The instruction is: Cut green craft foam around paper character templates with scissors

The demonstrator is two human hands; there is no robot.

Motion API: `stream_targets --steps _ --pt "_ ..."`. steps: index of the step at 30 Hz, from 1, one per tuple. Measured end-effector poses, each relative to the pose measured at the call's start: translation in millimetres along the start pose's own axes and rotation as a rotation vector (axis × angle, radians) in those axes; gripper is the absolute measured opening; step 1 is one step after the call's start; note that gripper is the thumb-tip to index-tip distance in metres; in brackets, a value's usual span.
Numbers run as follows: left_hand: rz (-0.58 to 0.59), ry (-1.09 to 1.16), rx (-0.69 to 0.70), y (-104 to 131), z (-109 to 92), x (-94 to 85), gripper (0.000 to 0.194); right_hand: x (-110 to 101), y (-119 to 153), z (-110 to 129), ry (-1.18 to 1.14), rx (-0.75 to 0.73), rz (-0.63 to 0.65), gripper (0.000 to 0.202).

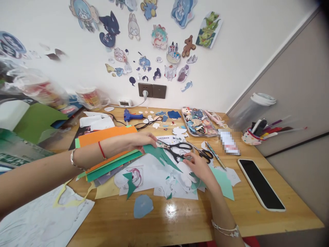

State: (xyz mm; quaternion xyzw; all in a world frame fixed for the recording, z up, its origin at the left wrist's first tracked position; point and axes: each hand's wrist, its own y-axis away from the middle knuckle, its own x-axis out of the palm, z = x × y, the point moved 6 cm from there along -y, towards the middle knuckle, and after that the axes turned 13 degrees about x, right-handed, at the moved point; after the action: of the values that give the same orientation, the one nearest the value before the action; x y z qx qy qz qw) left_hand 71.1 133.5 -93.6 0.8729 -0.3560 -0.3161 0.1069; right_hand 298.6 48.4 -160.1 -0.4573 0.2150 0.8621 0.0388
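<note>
Head view: the left hand (142, 140) is above the middle of the counter (174, 231), its grip closed on a piece of dark green paper (156, 153), which extends from the fingers toward the right hand (199, 166). Black-handled scissors (169, 148) lie across the gap between the hands, blades toward the left fingers and over the upper edge of the paper. The right fingers are at the lower handle loop; whether that grip is closed on the loop cannot be told. A stack of coloured sheets, topped by an orange sheet (102, 136), sits beneath the left forearm. A small green offcut (131, 185) and a blue-grey scrap (143, 206) are on the near side. A blue glue gun (133, 116) rests toward the wall, left of a clear case of character cutouts (197, 122). To the right are a pen (216, 156), a dark-screened phone (262, 185) and a spotted pen cup (251, 138). Character cutouts cover part of the wall (231, 68).
</note>
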Motion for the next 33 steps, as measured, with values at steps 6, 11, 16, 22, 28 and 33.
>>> stream_targets --steps 6,11,16,22,28,33 --pt "0.013 -0.148 0.222 22 -39 -38.0 0.036 -1 -1 -1 -0.003 -0.013 -0.028 0.020" --pt "-0.168 -0.425 0.508 43 -42 -28.8 0.039 -4 0 -1 -0.016 -0.029 -0.073 0.020" --pt "-0.133 -0.481 0.643 47 -3 25.5 0.024 -5 0 1 -0.031 -0.048 -0.110 0.021" --pt "-0.388 -0.293 0.467 36 18 3.7 0.020 -13 1 1 -0.120 -0.068 -0.175 0.022" --pt "-0.540 -0.062 0.337 26 15 -35.4 0.029 -26 3 1 -0.381 -0.113 -0.220 0.030" --pt "-0.405 0.139 0.291 19 29 -16.0 0.029 -26 10 15 -0.643 -0.163 -0.039 0.041"
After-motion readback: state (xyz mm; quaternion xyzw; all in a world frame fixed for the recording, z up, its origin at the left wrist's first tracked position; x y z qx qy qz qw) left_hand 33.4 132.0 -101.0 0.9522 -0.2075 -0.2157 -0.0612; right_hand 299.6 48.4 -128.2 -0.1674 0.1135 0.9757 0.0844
